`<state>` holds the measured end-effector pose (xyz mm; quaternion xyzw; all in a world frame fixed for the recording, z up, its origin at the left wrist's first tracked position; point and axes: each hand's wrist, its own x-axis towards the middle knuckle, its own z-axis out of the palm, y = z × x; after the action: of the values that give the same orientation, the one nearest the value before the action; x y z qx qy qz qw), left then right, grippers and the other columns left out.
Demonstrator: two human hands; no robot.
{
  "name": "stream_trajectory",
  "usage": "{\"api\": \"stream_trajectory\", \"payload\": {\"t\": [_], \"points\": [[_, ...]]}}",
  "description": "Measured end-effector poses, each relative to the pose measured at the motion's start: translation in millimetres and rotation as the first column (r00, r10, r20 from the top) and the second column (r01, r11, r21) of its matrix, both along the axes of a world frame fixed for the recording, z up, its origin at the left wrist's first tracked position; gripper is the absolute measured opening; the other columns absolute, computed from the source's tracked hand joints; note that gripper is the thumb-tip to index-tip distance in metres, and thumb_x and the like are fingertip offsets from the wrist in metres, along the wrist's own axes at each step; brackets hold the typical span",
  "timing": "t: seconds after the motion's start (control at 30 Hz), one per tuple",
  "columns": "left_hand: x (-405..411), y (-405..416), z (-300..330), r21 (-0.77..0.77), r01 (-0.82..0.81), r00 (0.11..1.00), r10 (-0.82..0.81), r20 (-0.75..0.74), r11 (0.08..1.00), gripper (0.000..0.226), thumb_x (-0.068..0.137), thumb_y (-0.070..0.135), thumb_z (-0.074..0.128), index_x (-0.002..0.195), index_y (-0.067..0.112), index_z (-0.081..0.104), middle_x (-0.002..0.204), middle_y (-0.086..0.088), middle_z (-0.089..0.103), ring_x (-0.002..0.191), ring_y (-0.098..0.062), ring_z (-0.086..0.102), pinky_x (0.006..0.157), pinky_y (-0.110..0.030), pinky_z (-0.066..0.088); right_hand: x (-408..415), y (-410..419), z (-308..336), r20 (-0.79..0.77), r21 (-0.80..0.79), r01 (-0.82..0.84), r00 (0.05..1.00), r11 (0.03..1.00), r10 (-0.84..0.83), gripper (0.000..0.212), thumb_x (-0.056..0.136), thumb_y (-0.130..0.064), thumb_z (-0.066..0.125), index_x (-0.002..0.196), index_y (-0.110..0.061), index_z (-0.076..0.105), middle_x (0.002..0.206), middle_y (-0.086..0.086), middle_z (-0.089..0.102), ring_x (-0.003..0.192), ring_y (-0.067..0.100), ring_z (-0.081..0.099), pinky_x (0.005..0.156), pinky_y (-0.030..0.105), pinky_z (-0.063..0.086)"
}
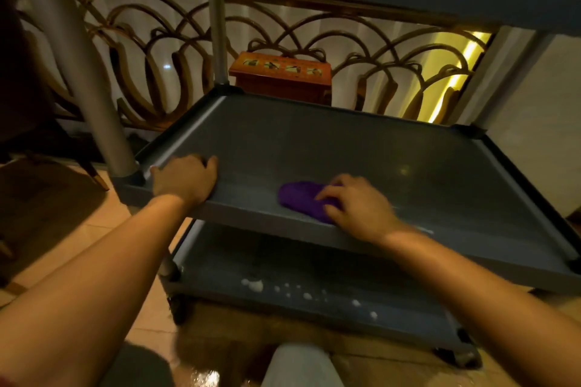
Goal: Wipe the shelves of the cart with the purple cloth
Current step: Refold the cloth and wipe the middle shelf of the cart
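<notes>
I read the middle shelf (345,141) of the cart as grey plastic, matt with a faint sheen and a fine speckled grain across its floor. On it, near its front rim, the purple cloth (301,199) looks soft and nubbly, like towelling. The cart's posts (217,31) rising from that shelf seem smooth satin metal, pale grey. Below the shelf, the bottom shelf (314,264) shows the same dull grey plastic, dotted with white foamy blobs (253,284). Behind the shelf I make out a glossy varnished wooden box (279,75) and a curved, polished wooden railing (151,50). Under it, the floor tiles (151,317) look smooth and shiny.
</notes>
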<state>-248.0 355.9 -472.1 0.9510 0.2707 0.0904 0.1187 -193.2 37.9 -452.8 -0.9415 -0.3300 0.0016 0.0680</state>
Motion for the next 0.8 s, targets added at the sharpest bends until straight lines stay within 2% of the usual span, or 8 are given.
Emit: {"api": "stream_trajectory", "payload": {"t": [0.2, 0.27, 0.33, 0.4, 0.43, 0.5, 0.57, 0.8], "points": [[-5.4, -4.6, 3.1, -0.037, 0.007, 1.000, -0.007, 0.002, 0.999, 0.041, 0.101, 0.049, 0.035, 0.101, 0.022, 0.066, 0.103, -0.012, 0.070, 0.098, -0.032, 0.064, 0.109, -0.063, 0.036, 3.8, -106.7, 10.0, -0.006, -0.078, 0.386, 0.922, 0.919, -0.388, 0.030, 0.097, -0.035, 0.058, 0.126, -0.033, 0.065, 0.129, 0.010, 0.060, 0.114, 0.033, 0.060, 0.091, 0.039, 0.051], [0.4, -24.1, 6.8, -0.105, 0.015, 0.995, -0.005, 0.095, 0.994, 0.032, 0.101, 0.038, 0.041, 0.105, 0.018, 0.065, 0.107, -0.014, 0.069, 0.101, -0.034, 0.063, 0.107, -0.061, 0.039, 3.0, -91.7, 14.4, -0.018, 0.055, 0.393, 0.920, 0.918, -0.392, 0.028, 0.097, -0.034, 0.060, 0.123, -0.029, 0.067, 0.123, 0.011, 0.065, 0.108, 0.033, 0.065, 0.089, 0.038, 0.053], [11.9, -50.9, 12.7, -0.285, 0.063, 0.979, -0.003, 0.204, 0.956, 0.031, 0.101, 0.026, 0.043, 0.121, 0.012, 0.062, 0.123, -0.019, 0.066, 0.113, -0.039, 0.060, 0.107, -0.057, 0.041, -0.6, -44.4, 18.0, -0.041, 0.232, 0.348, 0.936, 0.908, -0.349, 0.029, 0.097, -0.037, 0.059, 0.124, -0.027, 0.066, 0.121, 0.010, 0.066, 0.107, 0.031, 0.066, 0.091, 0.041, 0.054], [17.5, -76.1, 12.1, -0.408, 0.090, 0.970, 0.013, 0.242, 0.909, 0.036, 0.102, 0.018, 0.043, 0.133, 0.009, 0.057, 0.134, -0.023, 0.061, 0.122, -0.042, 0.056, 0.108, -0.056, 0.041, -8.5, 12.1, 13.2, -0.051, 0.295, 0.295, 0.955, 0.909, -0.293, 0.035, 0.096, -0.044, 0.059, 0.127, -0.029, 0.064, 0.128, 0.010, 0.061, 0.112, 0.033, 0.062, 0.094, 0.044, 0.053], [15.1, -81.7, 9.3, -0.379, 0.083, 0.968, 0.015, 0.250, 0.922, 0.037, 0.101, 0.016, 0.043, 0.136, 0.009, 0.055, 0.136, -0.023, 0.060, 0.123, -0.043, 0.056, 0.109, -0.056, 0.041, -14.2, 39.2, 7.7, -0.043, 0.256, 0.257, 0.966, 0.932, -0.255, 0.039, 0.094, -0.047, 0.058, 0.129, -0.029, 0.062, 0.133, 0.010, 0.057, 0.117, 0.035, 0.058, 0.096, 0.046, 0.051], [10.4, -85.4, 0.8, -0.150, 0.091, 0.966, -0.050, 0.254, 0.985, 0.038, 0.099, 0.014, 0.045, 0.135, 0.008, 0.056, 0.135, -0.022, 0.060, 0.125, -0.042, 0.054, 0.109, -0.058, 0.038, -21.9, 61.2, -3.4, 0.035, 0.108, 0.193, 0.980, 0.975, -0.198, 0.044, 0.093, -0.048, 0.056, 0.134, -0.032, 0.059, 0.141, 0.009, 0.050, 0.124, 0.038, 0.049, 0.098, 0.047, 0.045], [9.6, -81.7, -3.9, -0.013, 0.142, 0.975, -0.138, 0.175, 0.990, 0.038, 0.098, 0.014, 0.045, 0.134, 0.009, 0.057, 0.136, -0.021, 0.059, 0.130, -0.041, 0.049, 0.111, -0.059, 0.034, -19.1, 40.7, -7.7, 0.074, 0.051, 0.183, 0.980, 0.982, -0.187, 0.043, 0.095, -0.044, 0.053, 0.137, -0.037, 0.057, 0.144, 0.008, 0.048, 0.125, 0.038, 0.048, 0.098, 0.046, 0.044], [19.7, -75.5, -5.5, -0.029, 0.177, 0.979, -0.179, -0.100, 0.984, 0.037, 0.101, 0.040, 0.040, 0.114, 0.016, 0.065, 0.120, -0.016, 0.065, 0.114, -0.036, 0.056, 0.107, -0.063, 0.038, 9.6, -143.1, -8.5, 0.073, -0.095, 0.512, 0.859, 0.854, -0.507, 0.040, 0.099, -0.039, 0.048, 0.139, -0.040, 0.053, 0.139, 0.012, 0.050, 0.124, 0.040, 0.050, 0.098, 0.048, 0.049]]}}
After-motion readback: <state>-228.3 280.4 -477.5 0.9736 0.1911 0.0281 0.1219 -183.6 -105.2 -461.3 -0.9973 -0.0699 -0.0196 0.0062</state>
